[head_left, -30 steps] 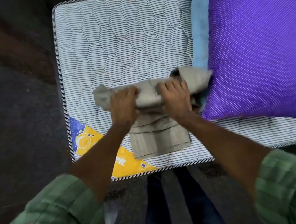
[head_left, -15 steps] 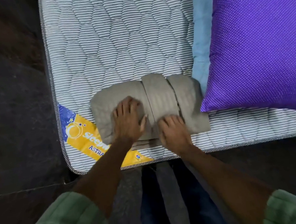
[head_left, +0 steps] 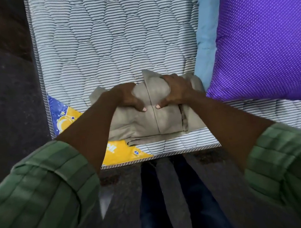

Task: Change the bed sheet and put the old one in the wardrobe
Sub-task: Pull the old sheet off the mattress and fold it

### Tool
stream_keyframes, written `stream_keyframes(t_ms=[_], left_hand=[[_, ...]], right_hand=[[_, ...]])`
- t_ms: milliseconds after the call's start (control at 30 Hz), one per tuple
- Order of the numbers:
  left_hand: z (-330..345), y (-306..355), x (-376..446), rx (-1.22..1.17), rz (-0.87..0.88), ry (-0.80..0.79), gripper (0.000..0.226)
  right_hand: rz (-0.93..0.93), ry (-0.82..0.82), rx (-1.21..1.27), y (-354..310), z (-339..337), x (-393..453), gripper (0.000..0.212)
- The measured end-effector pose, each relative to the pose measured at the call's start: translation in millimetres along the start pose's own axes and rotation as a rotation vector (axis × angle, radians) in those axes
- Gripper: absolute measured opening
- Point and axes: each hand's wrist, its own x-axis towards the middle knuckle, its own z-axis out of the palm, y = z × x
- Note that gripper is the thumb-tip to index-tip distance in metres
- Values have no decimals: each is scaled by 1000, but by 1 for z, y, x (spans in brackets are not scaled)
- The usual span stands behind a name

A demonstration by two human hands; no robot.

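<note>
- You are standing at the near edge of the bare mattress [head_left: 113, 44], looking down on its quilted, striped top; take the mattress as the reference for everything below.
- The folded grey sheet [head_left: 146, 121] is lying on the mattress near its front edge, partly covering the yellow and blue brand label [head_left: 67, 118] at the front-left corner.
- The bundle's long axis is running left to right, parallel with the mattress's front edge; its right end is pointing toward the purple pillow [head_left: 259, 35] and just about touching it.
- The back part of the bundle is bunching upward, one peak poking up between your hands; the lower layers are lying flat, their edges stepping out toward the front edge.
- Your left hand [head_left: 126, 97] is gripping the sheet's upper fold, fingers curled over the back, thumb pressing on the near face.
- Your right hand [head_left: 177, 91] is gripping the same fold just beside it, fingers curled over the top, thumb pressing down close to the left thumb.
- A vertical crease is running down the sheet between your two thumbs.
- A light blue cloth [head_left: 206, 35] is lying along the mattress's right part, tucked under the pillow's left edge.
- Green striped sleeves [head_left: 43, 197] are framing the view; dark floor [head_left: 6, 100] is lying left of the mattress.
</note>
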Motion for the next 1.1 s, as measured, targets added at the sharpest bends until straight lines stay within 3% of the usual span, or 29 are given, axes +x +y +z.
stream_keyframes(t_ms=[100, 167, 233, 333, 400, 467, 533, 600, 700, 767, 933, 1100], left_hand=[[13, 2, -6, -22, 4, -29, 81], [25, 2, -14, -29, 3, -58, 83], [39, 1, -23, 18, 7, 4, 87], [74, -8, -44, 132, -54, 365, 107], [99, -10, -64, 10, -144, 627, 107], [120, -8, -96, -219, -297, 757, 99], [141, -9, -123, -471, -475, 727, 95], [159, -10, -149, -803, -559, 572, 95], [160, 9, -198, -1454, -444, 329, 60], [148, 26, -230, -1826, -305, 198, 52], [127, 42, -309, -2116, -119, 240, 56], [121, 39, -373, -2203, -15, 335, 69]], right_hand=[[33, 22, 53, 9, 12, -20, 137], [56, -90, 90, 9, 9, -32, 130], [114, -242, 149, 4, 6, -44, 108], [239, -259, 363, 1, 12, -66, 75], [329, -198, 555, -2, 11, -85, 73], [386, -194, 780, -12, 9, -110, 64], [416, -199, 981, -28, 13, -137, 53], [456, -202, 1110, -46, 22, -159, 50], [505, -253, 1224, -70, 32, -185, 66], [479, -269, 1315, -86, 37, -198, 74], [285, -254, 1401, -155, -5, -270, 69], [184, -348, 1417, -204, -38, -343, 48]])
